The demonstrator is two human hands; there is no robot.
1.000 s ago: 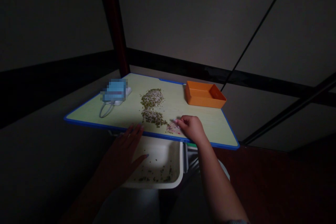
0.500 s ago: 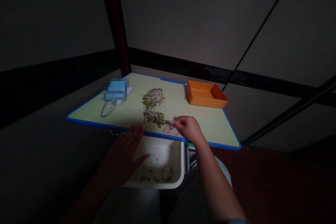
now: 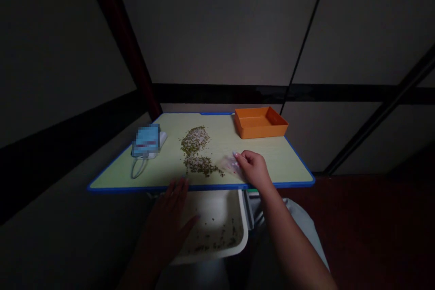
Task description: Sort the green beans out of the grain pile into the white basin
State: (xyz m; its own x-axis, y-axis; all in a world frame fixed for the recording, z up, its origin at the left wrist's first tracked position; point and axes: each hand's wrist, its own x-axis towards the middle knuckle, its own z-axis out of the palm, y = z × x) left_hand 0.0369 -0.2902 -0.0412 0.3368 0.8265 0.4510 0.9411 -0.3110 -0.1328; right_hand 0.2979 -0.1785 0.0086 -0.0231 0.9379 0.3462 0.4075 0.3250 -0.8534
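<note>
A pale green table (image 3: 272,158) with a blue rim carries a spread of small green and pale grains (image 3: 197,149). My right hand (image 3: 253,170) rests on the table just right of the grains, fingers curled over a small pale pile (image 3: 229,162). My left hand (image 3: 170,217) lies below the table's front edge, fingers apart, against the left rim of a white tub (image 3: 220,217). The tub sits under the table edge and has a few grains at its bottom.
An orange tray (image 3: 260,122) stands at the table's far right corner. A blurred blue item on a white block with a looped cord (image 3: 146,142) lies at the left. Dark wall panels and a red-brown post surround the table; a dark red floor is at right.
The view has swung and tilted, so the table looks squarer. My right hand has shifted slightly right of the grains, pulling a small pale pile aside. My left hand stays at the tub.
</note>
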